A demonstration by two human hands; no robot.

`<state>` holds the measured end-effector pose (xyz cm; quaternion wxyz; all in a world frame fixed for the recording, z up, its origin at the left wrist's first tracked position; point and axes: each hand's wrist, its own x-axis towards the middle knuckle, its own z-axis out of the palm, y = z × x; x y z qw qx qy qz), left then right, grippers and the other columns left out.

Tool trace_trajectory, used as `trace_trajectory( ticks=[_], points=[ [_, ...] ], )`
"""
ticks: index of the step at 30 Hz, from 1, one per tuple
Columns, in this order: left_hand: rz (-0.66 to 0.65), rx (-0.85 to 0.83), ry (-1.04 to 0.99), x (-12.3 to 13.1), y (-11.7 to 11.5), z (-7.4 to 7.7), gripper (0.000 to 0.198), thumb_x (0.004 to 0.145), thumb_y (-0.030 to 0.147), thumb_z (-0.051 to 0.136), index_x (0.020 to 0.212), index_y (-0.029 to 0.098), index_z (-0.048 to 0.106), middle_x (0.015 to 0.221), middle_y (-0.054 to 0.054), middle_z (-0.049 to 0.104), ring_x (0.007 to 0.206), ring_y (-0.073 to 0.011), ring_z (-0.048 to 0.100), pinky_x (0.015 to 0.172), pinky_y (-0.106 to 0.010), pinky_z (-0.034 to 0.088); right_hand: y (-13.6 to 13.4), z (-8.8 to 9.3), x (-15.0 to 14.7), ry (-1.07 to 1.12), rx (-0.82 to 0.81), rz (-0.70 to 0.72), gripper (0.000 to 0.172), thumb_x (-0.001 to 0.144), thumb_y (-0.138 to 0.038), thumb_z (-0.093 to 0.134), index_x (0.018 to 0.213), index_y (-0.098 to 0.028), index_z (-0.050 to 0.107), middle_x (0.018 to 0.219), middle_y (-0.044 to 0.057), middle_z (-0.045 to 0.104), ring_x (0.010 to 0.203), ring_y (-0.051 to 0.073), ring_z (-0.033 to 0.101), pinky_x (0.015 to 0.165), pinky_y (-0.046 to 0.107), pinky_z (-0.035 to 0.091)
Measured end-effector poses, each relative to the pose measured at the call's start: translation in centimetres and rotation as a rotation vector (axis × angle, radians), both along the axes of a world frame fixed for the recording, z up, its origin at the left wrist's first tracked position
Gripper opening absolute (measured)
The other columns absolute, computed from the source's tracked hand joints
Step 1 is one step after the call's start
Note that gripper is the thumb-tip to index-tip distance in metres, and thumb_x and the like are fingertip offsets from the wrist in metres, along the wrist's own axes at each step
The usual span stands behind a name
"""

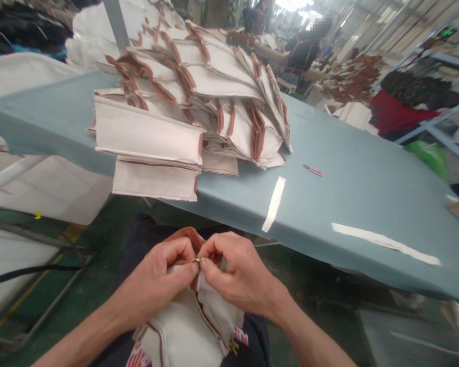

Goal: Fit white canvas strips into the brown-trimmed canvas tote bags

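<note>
A cream fabric bag (183, 331) with brown edging and lining rests on my lap, its upper rim gathered between my hands. My left hand (172, 265) pinches the rim from the left side, thumb against bent fingers. Close beside it, almost touching, my right hand (233, 265) pinches the same rim from the right. A small pale bit of the edge shows between the two thumb tips. The fingers cover most of the seam there. Pink and yellow print shows by the bag's lower sides.
A large heap of similar cream and brown bags (229, 76) covers the left of the blue-green table (352, 188), two overhanging its front edge. Pink-handled thread snips (313, 170) and two white strips (384, 243) lie on the right. Another person (304, 51) sits behind.
</note>
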<state>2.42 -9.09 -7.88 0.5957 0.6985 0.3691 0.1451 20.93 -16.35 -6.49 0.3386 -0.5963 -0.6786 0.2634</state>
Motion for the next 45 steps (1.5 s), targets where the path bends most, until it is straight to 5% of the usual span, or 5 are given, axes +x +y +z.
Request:
trace_trajectory(
  ticks=[8, 23, 35, 40, 45],
  points=[
    [0.094, 0.038, 0.036, 0.6, -0.4, -0.6, 0.018, 0.078, 0.031, 0.055, 0.062, 0.024, 0.051, 0.060, 0.005, 0.056, 0.059, -0.0152, 0.051, 0.056, -0.026, 0.038, -0.1, -0.6, 0.5, -0.148, 0.033, 0.070, 0.010, 0.095, -0.016, 0.062, 0.089, -0.020, 0.070, 0.081, 0.004, 0.077, 0.078, 0.021, 0.070, 0.077, 0.033, 0.046],
    [-0.064, 0.173, 0.145, -0.5, -0.9, 0.4, 0.013, 0.087, 0.026, 0.053, 0.075, 0.026, 0.059, 0.066, 0.006, 0.066, 0.063, -0.0175, 0.062, 0.059, -0.028, 0.041, -1.5, 0.4, -0.4, -0.173, 0.049, 0.067, 0.009, 0.089, -0.014, 0.065, 0.091, -0.022, 0.067, 0.084, 0.003, 0.079, 0.078, 0.023, 0.074, 0.074, 0.033, 0.049],
    [-0.157, 0.453, 0.103, -1.9, -0.2, 0.3, 0.017, 0.098, 0.024, 0.054, 0.088, 0.025, 0.068, 0.076, 0.004, 0.076, 0.065, -0.0155, 0.069, 0.060, -0.025, 0.043, -1.5, 1.8, -0.8, -0.033, -0.154, 0.044, 0.038, 0.091, -0.021, 0.059, 0.129, -0.018, 0.061, 0.098, 0.005, 0.083, 0.080, 0.023, 0.079, 0.069, 0.030, 0.049],
    [-0.231, 0.549, 0.035, -2.4, 0.3, 0.2, 0.023, 0.102, 0.018, 0.051, 0.098, 0.026, 0.073, 0.081, 0.004, 0.078, 0.069, -0.0144, 0.073, 0.064, -0.024, 0.045, -0.9, 1.8, -0.9, -0.174, -0.313, 0.014, 0.004, 0.088, -0.026, 0.067, 0.085, -0.023, 0.067, 0.074, 0.001, 0.076, 0.065, 0.019, 0.067, 0.062, 0.031, 0.034],
    [-0.271, 0.618, -0.004, -2.6, 1.0, -0.2, 0.021, 0.103, 0.015, 0.053, 0.103, 0.027, 0.070, 0.081, 0.006, 0.076, 0.065, -0.0125, 0.070, 0.061, -0.023, 0.043, -0.2, 1.4, -0.6, -0.087, -0.360, 0.061, 0.031, 0.087, -0.026, 0.070, 0.065, -0.022, 0.048, 0.058, -0.007, 0.047, 0.055, 0.011, 0.039, 0.058, 0.030, 0.022]
  ],
)
